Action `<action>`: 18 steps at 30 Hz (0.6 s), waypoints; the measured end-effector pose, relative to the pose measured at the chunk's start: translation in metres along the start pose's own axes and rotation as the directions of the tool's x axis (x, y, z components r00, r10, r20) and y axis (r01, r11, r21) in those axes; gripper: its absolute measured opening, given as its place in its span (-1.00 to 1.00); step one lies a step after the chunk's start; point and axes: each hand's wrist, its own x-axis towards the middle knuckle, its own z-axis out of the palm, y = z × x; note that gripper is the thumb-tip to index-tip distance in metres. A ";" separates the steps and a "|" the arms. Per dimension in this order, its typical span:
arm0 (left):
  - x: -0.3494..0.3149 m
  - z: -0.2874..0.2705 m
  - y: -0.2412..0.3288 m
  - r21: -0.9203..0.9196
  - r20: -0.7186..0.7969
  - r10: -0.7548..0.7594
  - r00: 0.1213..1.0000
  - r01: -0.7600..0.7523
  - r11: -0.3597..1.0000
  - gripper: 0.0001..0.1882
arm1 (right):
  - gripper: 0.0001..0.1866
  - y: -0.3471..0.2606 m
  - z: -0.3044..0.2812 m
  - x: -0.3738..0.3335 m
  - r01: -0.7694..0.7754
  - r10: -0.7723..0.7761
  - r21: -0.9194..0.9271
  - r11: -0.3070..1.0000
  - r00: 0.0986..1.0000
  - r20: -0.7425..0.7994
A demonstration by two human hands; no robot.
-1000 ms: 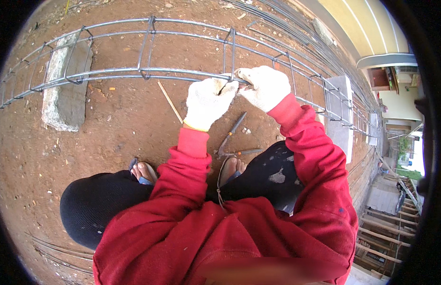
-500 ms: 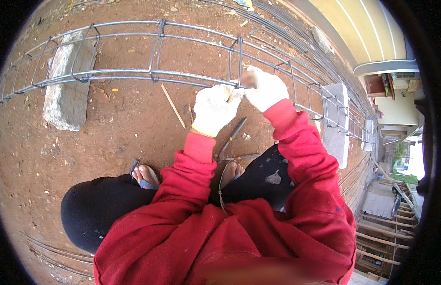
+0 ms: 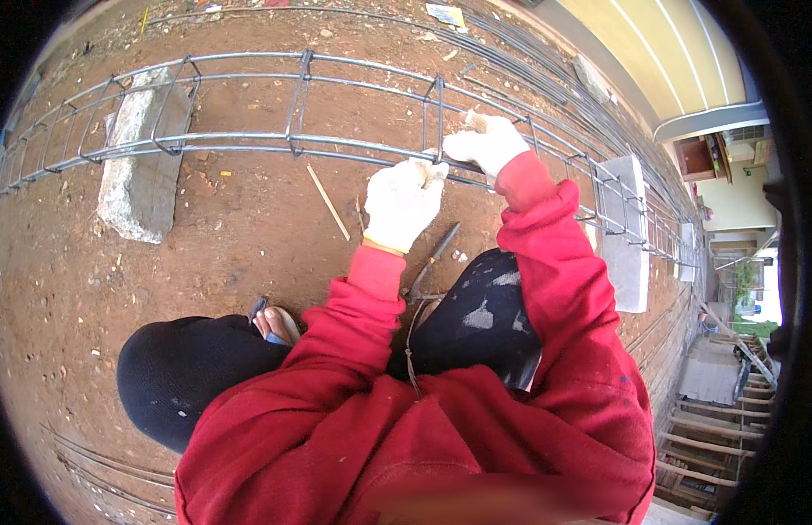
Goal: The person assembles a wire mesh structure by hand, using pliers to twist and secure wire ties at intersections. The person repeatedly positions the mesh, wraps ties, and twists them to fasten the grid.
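Observation:
A long rebar cage (image 3: 353,143) of straight bars and square stirrups spans the view from left to right in front of me. White gloves cover both hands. My left hand (image 3: 402,206) is closed at the near lower bar, its fingertips at the corner of a stirrup (image 3: 440,114). Just right of that same corner, my right hand (image 3: 492,145) has its fingers curled together against the bar, thumb side up. Anything small between its fingertips is hidden. On the dirt below the hands lies a pair of pincers (image 3: 436,252), its handles apart, partly covered by my knee.
Concrete blocks prop the cage at left (image 3: 141,175) and right (image 3: 627,254). Loose steel bars (image 3: 546,61) lie along the far right beside a yellow wall (image 3: 660,52). A thin wooden stick (image 3: 328,203) rests on the dirt ground (image 3: 248,219). My feet are below.
My right hand has shifted slightly right, away from the left hand, and its fingers have turned at the bar. My left hand stays at the stirrup corner. The view has tilted slightly.

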 end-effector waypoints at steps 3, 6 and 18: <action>0.000 0.001 -0.002 0.096 0.051 0.000 0.999 -0.005 0.995 -0.74 | -0.67 0.004 0.001 -0.006 0.003 0.005 0.167 0.986 0.999 -0.051; 0.000 0.001 -0.004 0.168 0.092 0.021 0.996 -0.037 0.985 -0.73 | -0.62 0.005 0.009 -0.010 0.078 -0.027 0.351 0.933 0.989 -0.148; -0.002 0.005 -0.008 0.134 0.064 0.075 0.995 -0.083 0.988 -0.81 | -0.65 0.003 0.010 -0.008 0.111 -0.098 0.245 0.963 0.993 -0.065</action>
